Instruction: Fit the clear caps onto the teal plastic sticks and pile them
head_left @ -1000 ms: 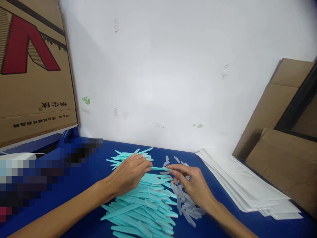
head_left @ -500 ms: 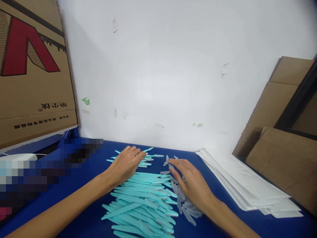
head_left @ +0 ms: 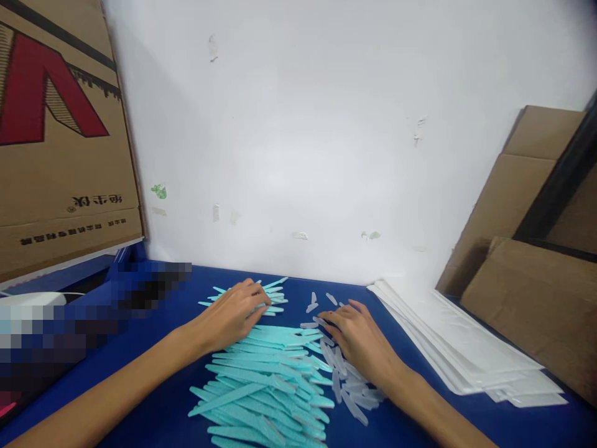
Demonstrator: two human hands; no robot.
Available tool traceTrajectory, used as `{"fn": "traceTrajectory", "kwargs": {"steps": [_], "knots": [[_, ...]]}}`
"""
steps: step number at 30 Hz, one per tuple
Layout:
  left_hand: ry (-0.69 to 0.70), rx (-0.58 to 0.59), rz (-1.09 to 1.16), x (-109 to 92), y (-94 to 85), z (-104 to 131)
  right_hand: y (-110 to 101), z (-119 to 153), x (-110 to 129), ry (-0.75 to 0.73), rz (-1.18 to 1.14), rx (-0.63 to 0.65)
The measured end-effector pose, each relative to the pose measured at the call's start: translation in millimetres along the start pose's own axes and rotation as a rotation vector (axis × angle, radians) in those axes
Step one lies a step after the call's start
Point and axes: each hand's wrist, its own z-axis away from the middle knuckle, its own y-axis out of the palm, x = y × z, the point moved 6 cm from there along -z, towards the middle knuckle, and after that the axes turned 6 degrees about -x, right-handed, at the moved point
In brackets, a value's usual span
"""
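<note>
Cardboard boxes (head_left: 69, 174) stand before a white, tape-marked wall (head_left: 303, 137).

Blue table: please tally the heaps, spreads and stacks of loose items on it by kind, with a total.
Heaps of turquoise sticks: 2
Spread of translucent plastic caps: 1
Stack of white plastic bags: 1
Total: 4, leaving out the pixelated area, which I cannot make out.

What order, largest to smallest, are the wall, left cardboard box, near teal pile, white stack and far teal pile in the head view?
Wall
Left cardboard box
Near teal pile and white stack: too alike to rank
Far teal pile, partly hidden
</note>
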Motion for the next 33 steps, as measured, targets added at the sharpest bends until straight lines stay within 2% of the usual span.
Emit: {"fn": "traceTrajectory", "kwargs": {"steps": [4,8,15,23,28,33], "knots": [[0.005,0.121,0.202,-27,-0.7,5,3,-1,-1,-0.017,0.008,0.018],[-0.052,0.178,0.21,-29,0.7,8,2,-2,2,-0.029,0.012,0.016],[-0.059,0.171,0.22,-22,4.9,5,2,-5,4,-0.042,-0.002,0.048],[-0.034,0.131,0.235,-27,2.9,3,8,-2,-1,-0.126,0.071,-0.036],[-0.012,0.121,0.249,-27,3.7,2,-2,-1,0,-0.143,0.037,-0.069],[-0.027,0.103,0.225,-26,3.0,2,-16,-2,5,-0.08,-0.076,-0.081]]}}
